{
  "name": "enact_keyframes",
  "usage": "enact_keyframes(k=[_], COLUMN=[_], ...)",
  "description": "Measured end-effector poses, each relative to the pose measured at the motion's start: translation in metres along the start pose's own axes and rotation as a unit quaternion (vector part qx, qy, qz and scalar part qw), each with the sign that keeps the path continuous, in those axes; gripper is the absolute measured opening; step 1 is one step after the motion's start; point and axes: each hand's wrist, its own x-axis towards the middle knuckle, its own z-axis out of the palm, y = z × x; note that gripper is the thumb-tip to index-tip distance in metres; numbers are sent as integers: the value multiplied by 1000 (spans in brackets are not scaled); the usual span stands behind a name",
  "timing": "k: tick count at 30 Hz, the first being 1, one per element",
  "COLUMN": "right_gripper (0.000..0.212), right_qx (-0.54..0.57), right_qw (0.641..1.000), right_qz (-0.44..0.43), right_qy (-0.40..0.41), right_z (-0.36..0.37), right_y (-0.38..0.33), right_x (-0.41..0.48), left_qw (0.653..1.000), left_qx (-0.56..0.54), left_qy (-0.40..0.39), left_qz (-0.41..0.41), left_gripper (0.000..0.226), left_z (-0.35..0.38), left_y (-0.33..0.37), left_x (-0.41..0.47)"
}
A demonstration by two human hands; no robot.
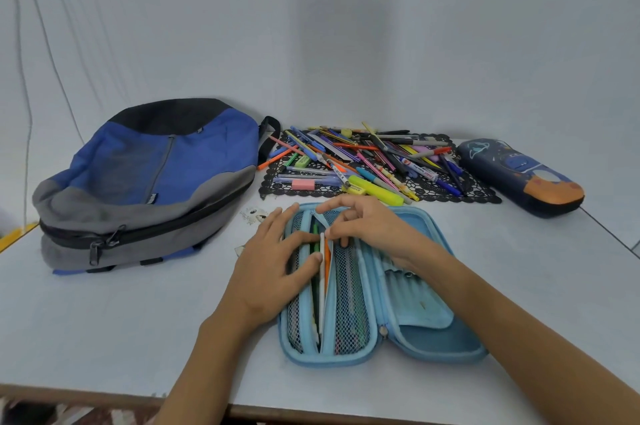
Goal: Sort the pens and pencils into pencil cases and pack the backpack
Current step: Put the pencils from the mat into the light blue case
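While the left hand (273,268) lies flat on the left half of the blue case (433,348), fingers straight and pressing the mesh pocket, we treat it as a hold-down, not a grip. The right hand (367,230) is over the far end of the centre divider with its fingers curled. We cannot tell whether it pinches the pen (327,272) or the divider flap beside it.

The pen, white and orange, sits in the case against the divider, just right of the left fingertips. Its long axis runs near to far, parallel to the case's length. Its far end meets the right hand, so we judge the right hand the nearer one for seating it. We cannot tell which end is the tip.

The coming move should push the pen along that axis, toward us, into the pocket.

The pile (363,161) of unsorted pens lies on the mat (485,194) just behind the case, its pens pointing all ways. The dark case (519,178) is closed to the right of the mat, and the backpack (149,175) is zipped to the left.
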Motion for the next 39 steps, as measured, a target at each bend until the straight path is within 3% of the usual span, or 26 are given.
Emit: enact_keyframes(k=[3,11,16,20,39], right_gripper=[29,29,29,29,20], right_qx=[0,-8,-11,-15,-99], right_qw=[1000,1000,1000,1000,994], right_qz=[-1,-3,-3,-5,-36], right_qy=[1,4,6,15,23], right_z=[0,1,1,1,-1], right_y=[0,1,0,0,6], right_x=[0,0,0,0,4], left_qw=[998,995,992,981,978], left_qx=[13,-1,-106,-173,-196], left_qy=[52,64,62,82,60], left_qz=[30,82,25,-25,-31], left_gripper=[37,32,8,19,35], left_z=[-3,-1,-1,-1,3], left_y=[2,3,7,2,4], left_x=[1,4,1,2,4])
